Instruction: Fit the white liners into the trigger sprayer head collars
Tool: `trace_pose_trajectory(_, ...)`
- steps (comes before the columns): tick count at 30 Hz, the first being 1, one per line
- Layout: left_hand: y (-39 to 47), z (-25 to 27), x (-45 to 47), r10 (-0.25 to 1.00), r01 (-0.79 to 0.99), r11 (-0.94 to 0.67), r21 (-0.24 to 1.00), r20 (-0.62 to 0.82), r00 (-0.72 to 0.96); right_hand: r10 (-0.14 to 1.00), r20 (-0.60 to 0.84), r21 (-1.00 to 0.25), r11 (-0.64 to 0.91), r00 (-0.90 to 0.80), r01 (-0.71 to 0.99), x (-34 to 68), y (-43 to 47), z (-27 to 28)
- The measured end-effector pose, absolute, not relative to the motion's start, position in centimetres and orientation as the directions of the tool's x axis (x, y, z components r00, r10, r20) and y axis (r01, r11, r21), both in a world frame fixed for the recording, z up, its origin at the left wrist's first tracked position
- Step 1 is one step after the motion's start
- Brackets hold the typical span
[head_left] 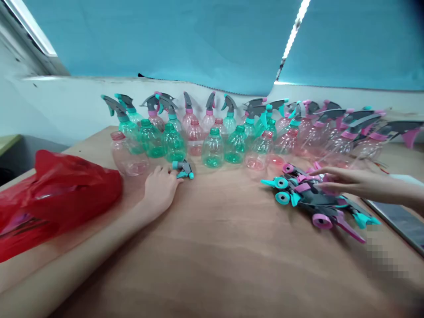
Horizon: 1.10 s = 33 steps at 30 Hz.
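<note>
My left hand [160, 187] rests low over the wooden table with its fingers curled against a grey and teal spray head [183, 168]. The spray head's collar and trigger show past the fingertips. On the right, my right hand [359, 181] reaches with outstretched fingers over a loose pile of spray heads [314, 198], grey with pink or teal parts. Its fingertips are at the top of the pile. Behind the hands stand open-necked clear bottles, among them a green bottle [213, 150] and a pink bottle [260, 152].
A red plastic bag [73, 183] lies at the left. Along the back, several bottles wear spray heads, such as a pink bottle [188, 115] and a green one [229, 117]. A dark flat object [399, 218] lies at the right edge. Blue blinds [172, 39] hang behind.
</note>
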State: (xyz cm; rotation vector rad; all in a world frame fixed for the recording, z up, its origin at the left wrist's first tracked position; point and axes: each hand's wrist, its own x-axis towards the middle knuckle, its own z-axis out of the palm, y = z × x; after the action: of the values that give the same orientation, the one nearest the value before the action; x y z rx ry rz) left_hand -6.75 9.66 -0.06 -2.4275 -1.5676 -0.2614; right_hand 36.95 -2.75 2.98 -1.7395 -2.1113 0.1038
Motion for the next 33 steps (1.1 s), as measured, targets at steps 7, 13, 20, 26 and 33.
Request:
trace_pose_trajectory(7, 6.5, 1.6, -5.2, 0.834, 0.865, -0.494, -0.084, 0.236, 0.499, 0.971, 0.214, -0.186, 0.143, -0.102, 0.972, 33.0, -3.0, 2.9)
trace_pose_trajectory(13, 1.7, 2.7, -2.3, 0.681, 0.682, -0.728, 0.065, 0.189, 0.708, 0.912, 0.262, -0.341, 0.393, -0.316, 0.854, 24.4, -2.5, 3.4)
trace_pose_trajectory(20, 0.7, 4.1, -0.7, 0.573, 0.471, -0.8, 0.372, 0.24, 0.783, 0.851, 0.322, -0.506, 0.525, -0.415, 0.685, 22.2, -2.6, 2.3)
trace_pose_trajectory(26, 3.9, 5.1, -0.1, 0.455, 0.246, -0.468, 0.849, -0.007, 0.89, 0.777, 0.445, -0.503, 0.628, -0.445, 0.593, 22.3, -3.3, 0.6)
trace_pose_trajectory(33, 5.4, 3.1, 1.8, 0.484, 0.254, -0.554, 0.792, 0.058, 0.873, 0.659, 0.58, -0.415, 0.745, -0.48, 0.522, 22.5, -2.3, -1.4)
